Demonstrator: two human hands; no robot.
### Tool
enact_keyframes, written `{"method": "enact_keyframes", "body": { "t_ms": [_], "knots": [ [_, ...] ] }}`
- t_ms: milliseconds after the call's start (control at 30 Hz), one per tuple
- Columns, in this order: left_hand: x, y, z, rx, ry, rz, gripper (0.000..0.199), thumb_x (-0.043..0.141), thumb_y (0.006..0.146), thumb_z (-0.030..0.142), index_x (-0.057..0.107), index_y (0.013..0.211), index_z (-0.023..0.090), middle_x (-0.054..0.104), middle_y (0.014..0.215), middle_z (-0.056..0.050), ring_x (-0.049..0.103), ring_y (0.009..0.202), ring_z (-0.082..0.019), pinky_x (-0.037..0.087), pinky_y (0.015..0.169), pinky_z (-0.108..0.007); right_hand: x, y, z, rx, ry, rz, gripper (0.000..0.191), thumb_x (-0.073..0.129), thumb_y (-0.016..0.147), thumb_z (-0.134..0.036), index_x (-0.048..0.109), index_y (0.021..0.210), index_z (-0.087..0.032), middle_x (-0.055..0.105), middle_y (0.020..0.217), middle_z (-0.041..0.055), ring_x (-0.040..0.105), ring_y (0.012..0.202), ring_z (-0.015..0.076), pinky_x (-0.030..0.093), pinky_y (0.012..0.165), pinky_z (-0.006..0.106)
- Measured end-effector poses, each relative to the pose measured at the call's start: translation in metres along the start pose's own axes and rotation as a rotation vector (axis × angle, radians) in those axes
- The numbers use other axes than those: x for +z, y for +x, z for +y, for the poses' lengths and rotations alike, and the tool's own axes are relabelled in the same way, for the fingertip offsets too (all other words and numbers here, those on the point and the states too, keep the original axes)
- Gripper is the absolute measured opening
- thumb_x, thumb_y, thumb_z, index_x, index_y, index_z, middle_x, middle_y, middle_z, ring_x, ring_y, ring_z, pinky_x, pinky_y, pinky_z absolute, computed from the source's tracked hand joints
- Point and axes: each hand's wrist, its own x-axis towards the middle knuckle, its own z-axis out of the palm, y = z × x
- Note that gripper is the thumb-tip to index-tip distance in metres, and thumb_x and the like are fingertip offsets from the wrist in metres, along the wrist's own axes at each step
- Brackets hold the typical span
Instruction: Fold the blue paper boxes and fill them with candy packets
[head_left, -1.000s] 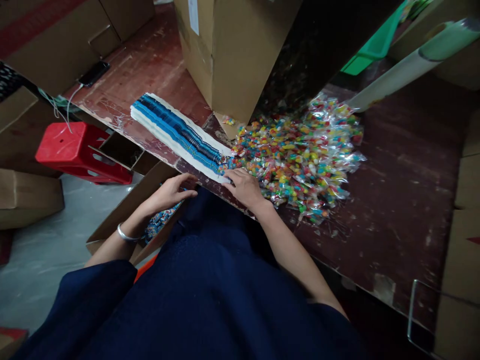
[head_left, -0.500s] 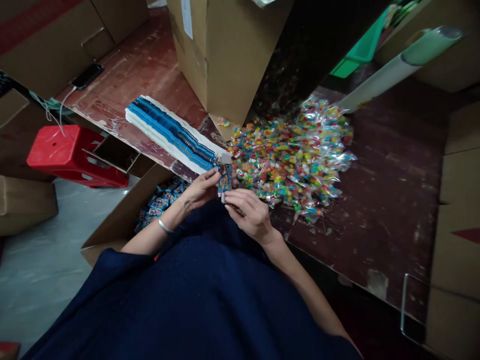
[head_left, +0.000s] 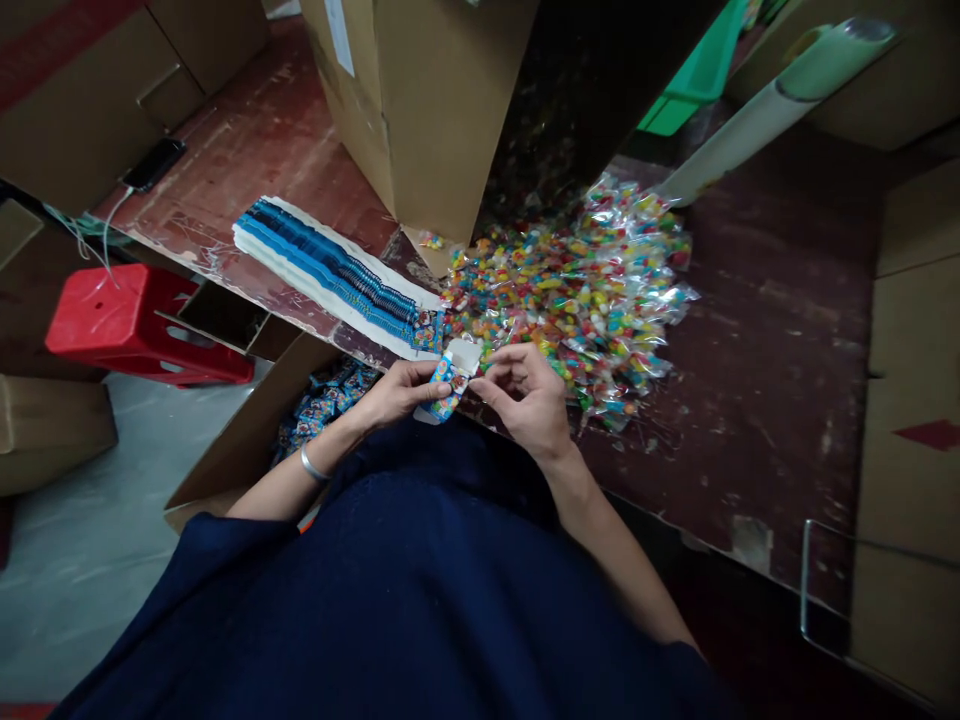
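My left hand pinches a small blue printed carton between thumb and fingers. The carton is tilted, and white flaps stand open at its upper end. Beside that end is my right hand, its fingers bent and apart, the thumb tip close to the flaps; I see nothing in it. Just beyond the hands, a long row of flat blue-and-white cartons lies overlapping on the table. To the right of the row spreads a heap of clear bags of colourful candies.
The dark red table carries a tall cardboard box, a phone on a cable and a pale tube. Below the table edge at left, an open cardboard box holds filled blue cartons. A red stool stands farther left.
The carton has come down toward me and turned, with its open flaps now facing up and right. My right hand has gone from its lower end to its upper end.
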Motion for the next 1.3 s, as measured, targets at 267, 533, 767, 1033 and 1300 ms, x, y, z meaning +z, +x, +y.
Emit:
{"method": "enact_keyframes", "body": {
  "t_ms": [267, 533, 767, 1033, 1300],
  "knots": [
    [0.037, 0.011, -0.029, 0.242, -0.07, 0.404, 0.038, 0.091, 0.073, 0.046, 0.072, 0.089, 0.017, 0.07, 0.083, 0.0, 0.064, 0.077, -0.013, 0.054, 0.077, -0.026, 0.025, -0.02, 0.019, 0.127, 0.101, 0.274, 0.028, 0.075, 0.088, -0.047, 0.066, 0.079, -0.022, 0.06, 0.065, -0.0038, 0.056, 0.056, 0.013, 0.048, 0.055, 0.026],
    [0.043, 0.005, -0.028, 0.296, 0.097, 0.34, 0.067, 0.086, 0.079, 0.043, 0.059, 0.137, 0.025, 0.068, 0.126, -0.008, 0.07, 0.097, -0.019, 0.06, 0.091, -0.035, 0.029, -0.02, 0.032, -0.026, 0.023, 0.367, 0.032, 0.071, 0.092, -0.044, 0.072, 0.119, -0.027, 0.073, 0.095, 0.0026, 0.067, 0.076, 0.0173, 0.058, 0.068, 0.031],
    [0.028, 0.002, -0.011, 0.197, 0.149, 0.112, 0.048, 0.087, 0.078, 0.044, 0.065, 0.113, 0.018, 0.066, 0.095, -0.004, 0.062, 0.083, -0.015, 0.056, 0.079, -0.028, 0.019, -0.018, 0.031, -0.165, -0.182, 0.308, 0.017, 0.061, 0.099, -0.039, 0.066, 0.089, -0.025, 0.072, 0.094, 0.0054, 0.07, 0.087, 0.0222, 0.059, 0.075, 0.037],
    [0.031, -0.001, -0.016, 0.244, 0.085, 0.185, 0.051, 0.087, 0.078, 0.041, 0.052, 0.112, 0.023, 0.057, 0.101, -0.002, 0.06, 0.091, -0.014, 0.056, 0.078, -0.025, 0.018, -0.014, 0.026, -0.12, 0.078, 0.27, 0.022, 0.074, 0.091, -0.044, 0.064, 0.095, -0.025, 0.072, 0.097, 0.0054, 0.073, 0.089, 0.0214, 0.062, 0.077, 0.035],
    [0.024, -0.008, -0.011, 0.227, 0.171, 0.144, 0.047, 0.082, 0.082, 0.03, 0.052, 0.119, 0.024, 0.065, 0.112, -0.007, 0.067, 0.106, -0.021, 0.059, 0.093, -0.035, 0.002, 0.002, 0.012, 0.143, 0.171, 0.004, 0.032, 0.088, 0.075, -0.048, 0.072, 0.082, -0.021, 0.074, 0.083, 0.003, 0.069, 0.074, 0.0184, 0.057, 0.065, 0.031]
  ]
}}
